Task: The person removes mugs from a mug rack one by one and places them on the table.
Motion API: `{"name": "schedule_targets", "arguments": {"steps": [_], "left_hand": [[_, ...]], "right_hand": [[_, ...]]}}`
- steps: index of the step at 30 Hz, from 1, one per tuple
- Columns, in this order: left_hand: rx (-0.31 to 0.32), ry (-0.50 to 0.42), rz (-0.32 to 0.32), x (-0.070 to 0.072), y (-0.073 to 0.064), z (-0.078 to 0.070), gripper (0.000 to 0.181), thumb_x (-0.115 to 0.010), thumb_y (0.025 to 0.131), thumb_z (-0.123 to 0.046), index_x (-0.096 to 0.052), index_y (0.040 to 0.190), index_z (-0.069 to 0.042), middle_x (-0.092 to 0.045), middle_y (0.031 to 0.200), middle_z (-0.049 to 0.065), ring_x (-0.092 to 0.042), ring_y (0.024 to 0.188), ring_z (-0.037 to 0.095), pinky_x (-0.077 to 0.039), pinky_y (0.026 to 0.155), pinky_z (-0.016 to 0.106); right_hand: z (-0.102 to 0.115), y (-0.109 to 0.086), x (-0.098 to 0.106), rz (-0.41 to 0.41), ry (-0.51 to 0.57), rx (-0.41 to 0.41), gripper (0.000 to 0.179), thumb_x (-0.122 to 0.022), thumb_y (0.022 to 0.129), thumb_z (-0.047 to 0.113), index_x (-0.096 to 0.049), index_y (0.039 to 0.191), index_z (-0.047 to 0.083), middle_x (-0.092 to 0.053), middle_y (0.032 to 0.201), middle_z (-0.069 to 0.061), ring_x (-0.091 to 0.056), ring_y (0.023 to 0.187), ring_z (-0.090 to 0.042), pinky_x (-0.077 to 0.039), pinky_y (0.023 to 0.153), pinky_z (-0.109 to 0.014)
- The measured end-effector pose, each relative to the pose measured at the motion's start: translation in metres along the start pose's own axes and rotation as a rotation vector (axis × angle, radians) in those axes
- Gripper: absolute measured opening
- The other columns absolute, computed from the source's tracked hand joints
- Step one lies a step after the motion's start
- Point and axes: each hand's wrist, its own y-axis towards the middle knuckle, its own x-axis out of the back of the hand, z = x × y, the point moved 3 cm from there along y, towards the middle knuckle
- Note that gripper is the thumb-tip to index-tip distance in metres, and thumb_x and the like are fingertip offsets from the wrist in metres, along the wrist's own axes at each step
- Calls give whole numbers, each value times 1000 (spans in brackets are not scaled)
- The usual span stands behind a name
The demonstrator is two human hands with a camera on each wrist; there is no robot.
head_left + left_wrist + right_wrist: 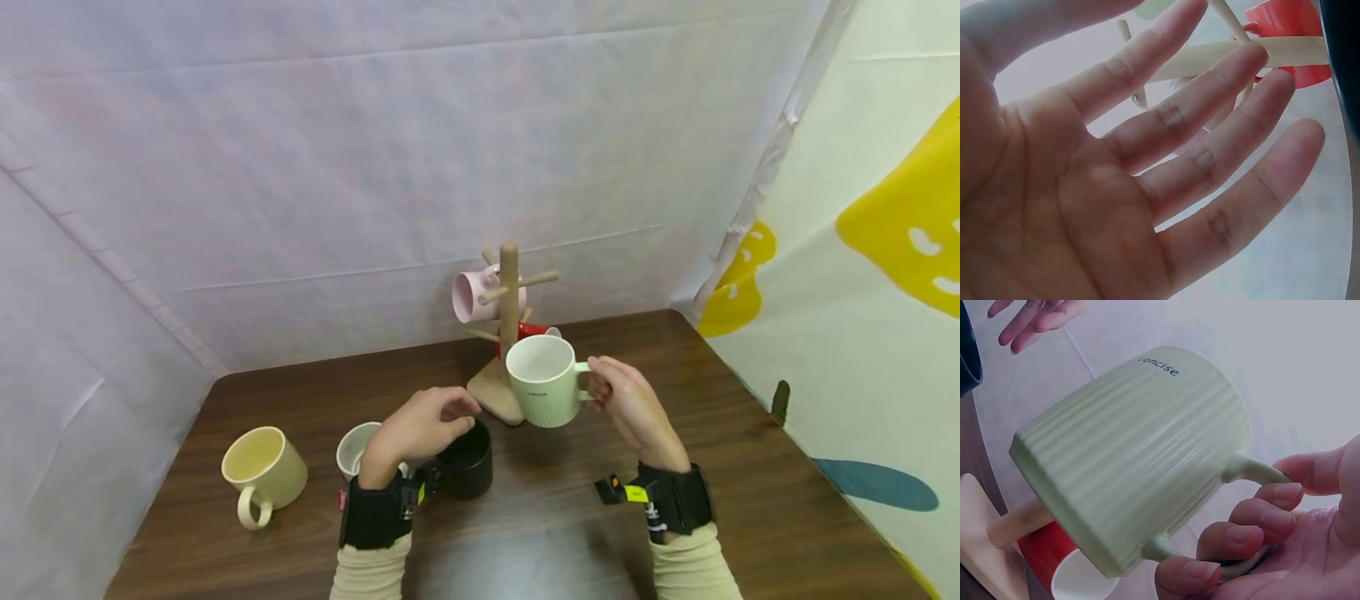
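Note:
A light green ribbed mug hangs in the air before the wooden mug tree. My right hand grips it by the handle, fingers curled round it in the right wrist view. The mug is nearly upright, its rim facing up. My left hand hovers over a black mug on the table; in the left wrist view its fingers are spread, holding nothing. On the tree hang a pink mug on an upper peg and a red mug, mostly hidden behind the green one in the head view.
A yellow mug stands at the table's left, its handle toward me. Partly behind my left wrist is a white mug. White cloth walls rise behind the wooden table and at its sides.

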Motion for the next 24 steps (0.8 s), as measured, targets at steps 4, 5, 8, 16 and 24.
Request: {"name": "schedule_targets", "arguments": {"steps": [4,5,8,16,24], "left_hand": [[5,10,-16,-1,0,2,15,-60,88,-12,-67,100,-7,-71,101,14,-64,96,23,-51,87,49],[4,12,-22,-1,0,3,15,-60,88,-12,-67,100,-8,-71,101,13,-64,96,23,-52,87,48],[-3,19,-38,-1,0,4,15,-60,88,-13,-67,100,-9,-72,101,11,-64,96,21,-52,86,46],[25,27,-70,-1,-1,10,14,-59,89,-14,-66,101,-10,-71,101,9,-64,96,21,-52,86,46],[10,17,-66,-5,3,12,14,-59,90,-14,-67,101,-10,-71,101,8,-64,96,22,-52,87,46]], "right_hand": [[-1,-1,2,-12,-5,-2,39,-43,101,28,-31,70,8,-28,70,-3,-32,66,-19,-27,64,-36],[-1,-1,3,-17,-7,-4,39,-43,101,28,-32,70,8,-29,70,-3,-32,66,-19,-27,64,-36],[-2,-2,5,-30,-10,-6,39,-43,101,28,-32,69,8,-29,70,-3,-33,66,-20,-28,64,-36],[-2,-7,11,-61,-22,-18,36,-40,102,22,-33,69,7,-30,68,-2,-32,65,-20,-28,64,-36],[-3,-12,21,-98,-52,-31,34,-39,102,21,-36,71,8,-32,69,-2,-34,66,-19,-30,64,-35]]}}
